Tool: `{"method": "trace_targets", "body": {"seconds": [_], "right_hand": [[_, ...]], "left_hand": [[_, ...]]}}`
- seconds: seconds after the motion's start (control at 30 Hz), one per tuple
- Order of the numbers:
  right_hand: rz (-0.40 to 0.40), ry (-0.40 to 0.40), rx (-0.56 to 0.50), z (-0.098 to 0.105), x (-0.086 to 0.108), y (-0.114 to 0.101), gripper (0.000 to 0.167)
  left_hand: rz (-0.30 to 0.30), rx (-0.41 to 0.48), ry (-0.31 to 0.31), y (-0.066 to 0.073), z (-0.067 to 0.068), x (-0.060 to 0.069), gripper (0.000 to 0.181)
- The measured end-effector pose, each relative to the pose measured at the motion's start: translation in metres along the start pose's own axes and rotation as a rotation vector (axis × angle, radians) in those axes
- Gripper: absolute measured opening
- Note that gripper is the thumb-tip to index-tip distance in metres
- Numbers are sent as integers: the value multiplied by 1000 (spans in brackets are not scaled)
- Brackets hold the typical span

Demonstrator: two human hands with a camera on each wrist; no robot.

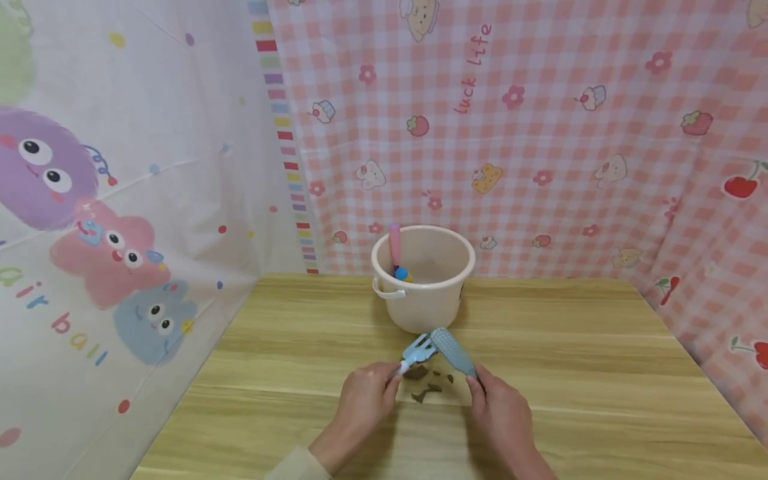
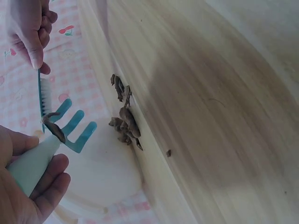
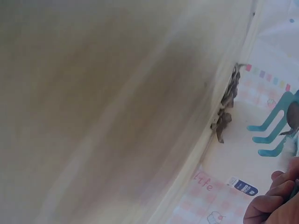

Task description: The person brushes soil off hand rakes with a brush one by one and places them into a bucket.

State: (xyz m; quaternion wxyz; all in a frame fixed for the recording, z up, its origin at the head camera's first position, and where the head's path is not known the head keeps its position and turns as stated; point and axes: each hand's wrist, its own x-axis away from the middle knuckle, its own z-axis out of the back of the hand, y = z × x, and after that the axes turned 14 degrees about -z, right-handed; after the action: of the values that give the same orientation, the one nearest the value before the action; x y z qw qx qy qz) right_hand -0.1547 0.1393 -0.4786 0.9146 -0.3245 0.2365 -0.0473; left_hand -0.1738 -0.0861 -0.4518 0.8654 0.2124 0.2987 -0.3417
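My left hand (image 1: 367, 399) grips the pale handle of a small blue hand rake (image 1: 414, 353), its prongs raised off the table. A dark, dried leaf piece (image 2: 54, 129) lies across the rake's head in the left wrist view. My right hand (image 1: 504, 408) holds a blue brush (image 1: 455, 352) with white bristles (image 2: 46, 95). The brush's tip is right at the rake's prongs and the leaf piece; whether it touches them I cannot tell. Beneath both tools, several brown dried leaf bits (image 1: 415, 373) lie scattered on the wooden table (image 1: 288, 373).
Just beyond the tools stands a cream bucket (image 1: 423, 310) with its handle hanging at the front left. Inside it are a pink-handled item (image 1: 395, 247) and something with a blue round end (image 1: 403, 274). Checked cloth (image 1: 540, 133) hangs behind the table, white printed cloth (image 1: 198, 167) at left.
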Motion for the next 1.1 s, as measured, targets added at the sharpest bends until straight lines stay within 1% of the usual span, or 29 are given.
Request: {"method": "trace_targets", "body": {"seconds": [0.1,0.23,0.3,0.37,0.47,0.53,0.6,0.73,0.8,0.93,1.03,1.1], "right_hand": [[6,6,-19,2,-2,4,21],[-29,-11,-50,3,-2,2,23],[-21,-7,-62,3,-2,0,24],[38,7,-68,2,-1,-3,25],[160,43,-56,1,1,-7,26],[198,64,-48,-1,2,-8,26],[179,67,-45,-2,2,-8,25],[108,48,-43,-2,2,-7,25],[100,43,-47,-2,1,-7,26],[111,77,-62,-2,-1,-5,25],[108,91,-75,-1,-2,-3,25],[97,75,-85,-1,-2,-2,26]], "left_hand": [[5,14,-2,1,-1,0,16],[4,22,13,-1,-3,0,17],[10,32,17,-2,-3,0,16],[22,49,20,-3,-4,-1,15],[41,85,30,-4,-3,-3,14],[61,121,33,-4,-1,-4,14],[82,154,34,-3,-1,-4,14],[123,221,24,-2,1,-5,15],[139,248,21,-2,1,-5,15],[175,292,9,-2,2,-6,17],[194,298,-11,-3,2,-6,21],[191,297,-19,-4,2,-6,23]]}}
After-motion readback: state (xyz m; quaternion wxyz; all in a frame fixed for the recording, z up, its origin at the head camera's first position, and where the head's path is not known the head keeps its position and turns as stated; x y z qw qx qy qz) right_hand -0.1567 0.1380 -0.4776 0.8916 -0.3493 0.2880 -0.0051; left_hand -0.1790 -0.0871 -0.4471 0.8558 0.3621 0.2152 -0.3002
